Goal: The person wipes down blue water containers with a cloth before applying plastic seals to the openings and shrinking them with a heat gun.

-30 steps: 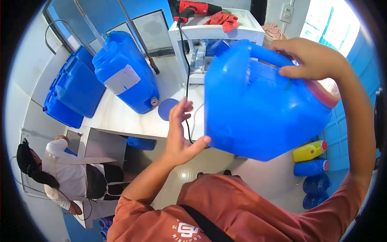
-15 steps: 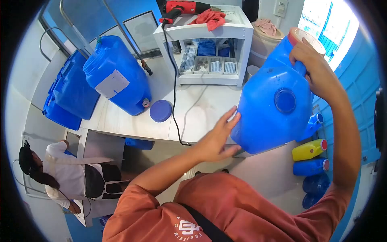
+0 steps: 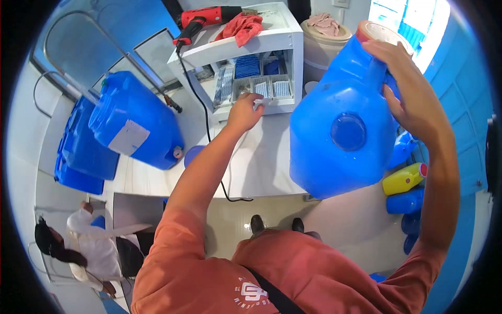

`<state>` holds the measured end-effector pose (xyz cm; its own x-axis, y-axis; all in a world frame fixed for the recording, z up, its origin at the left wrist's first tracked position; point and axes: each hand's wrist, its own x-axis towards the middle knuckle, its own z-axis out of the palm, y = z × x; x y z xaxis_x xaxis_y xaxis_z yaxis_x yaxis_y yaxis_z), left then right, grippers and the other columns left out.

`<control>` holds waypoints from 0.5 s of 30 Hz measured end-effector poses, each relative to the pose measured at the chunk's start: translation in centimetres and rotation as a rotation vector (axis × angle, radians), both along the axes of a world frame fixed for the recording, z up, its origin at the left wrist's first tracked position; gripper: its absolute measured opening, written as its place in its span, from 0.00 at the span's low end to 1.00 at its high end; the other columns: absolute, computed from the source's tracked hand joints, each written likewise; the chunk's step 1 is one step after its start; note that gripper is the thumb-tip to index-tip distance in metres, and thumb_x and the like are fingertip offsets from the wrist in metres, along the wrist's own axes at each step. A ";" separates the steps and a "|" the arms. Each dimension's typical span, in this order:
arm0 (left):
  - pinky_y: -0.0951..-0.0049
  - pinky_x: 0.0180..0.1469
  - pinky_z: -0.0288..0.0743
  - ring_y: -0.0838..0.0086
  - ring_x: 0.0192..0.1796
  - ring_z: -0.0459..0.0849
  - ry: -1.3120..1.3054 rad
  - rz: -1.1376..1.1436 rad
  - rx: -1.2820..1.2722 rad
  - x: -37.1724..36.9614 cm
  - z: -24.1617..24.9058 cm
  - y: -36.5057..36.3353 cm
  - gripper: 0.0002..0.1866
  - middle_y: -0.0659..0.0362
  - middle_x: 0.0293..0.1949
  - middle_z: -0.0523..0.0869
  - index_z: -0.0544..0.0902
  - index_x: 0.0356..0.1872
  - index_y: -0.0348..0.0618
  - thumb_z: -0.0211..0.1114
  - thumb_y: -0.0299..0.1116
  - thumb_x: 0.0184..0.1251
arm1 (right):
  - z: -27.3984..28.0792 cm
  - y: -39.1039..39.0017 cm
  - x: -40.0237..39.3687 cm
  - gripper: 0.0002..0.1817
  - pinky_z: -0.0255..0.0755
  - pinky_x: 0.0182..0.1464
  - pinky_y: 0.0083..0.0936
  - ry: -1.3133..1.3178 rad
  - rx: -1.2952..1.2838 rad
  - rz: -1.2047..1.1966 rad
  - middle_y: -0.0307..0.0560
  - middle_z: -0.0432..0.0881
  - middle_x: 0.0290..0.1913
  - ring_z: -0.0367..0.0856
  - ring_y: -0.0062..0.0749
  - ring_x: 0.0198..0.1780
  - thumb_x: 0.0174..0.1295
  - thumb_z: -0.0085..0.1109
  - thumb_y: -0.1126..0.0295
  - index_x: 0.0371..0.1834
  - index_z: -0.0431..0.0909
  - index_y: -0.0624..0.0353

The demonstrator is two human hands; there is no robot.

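A large blue jug (image 3: 334, 152) with a round blue cap on its side is held up at the right. My right hand (image 3: 402, 83) is wrapped round its handle, just below the reddish-rimmed mouth. My left hand (image 3: 246, 112) reaches to the front of the white shelf unit (image 3: 235, 42), by the small baskets (image 3: 261, 89) holding blue and white packets. Its fingers are partly bent; whether they touch or hold anything is too small to tell.
A blue container (image 3: 138, 123) with a spigot stands on the counter, left. A red heat gun (image 3: 206, 18) and red cloth (image 3: 240, 27) lie atop the shelf. A co-worker (image 3: 94, 243) is at lower left. A yellow jug (image 3: 405, 179) stands at right.
My left hand has left the jug's side and moved up and left to the shelf baskets. The jug, still in my right hand, sits slightly further left in view. The whole view has shifted.
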<state>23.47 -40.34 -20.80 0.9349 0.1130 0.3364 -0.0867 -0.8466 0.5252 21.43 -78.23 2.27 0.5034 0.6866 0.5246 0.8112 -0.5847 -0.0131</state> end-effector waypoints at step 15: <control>0.56 0.60 0.78 0.53 0.57 0.84 0.123 0.031 0.294 16.7 -2.5 5.6 0.16 0.48 0.51 0.87 0.85 0.55 0.52 0.58 0.38 0.69 | -31.2 -11.6 -21.6 0.26 0.66 0.66 0.38 0.578 0.383 -0.841 0.57 0.74 0.57 0.74 0.50 0.61 0.55 0.59 0.81 0.60 0.71 0.64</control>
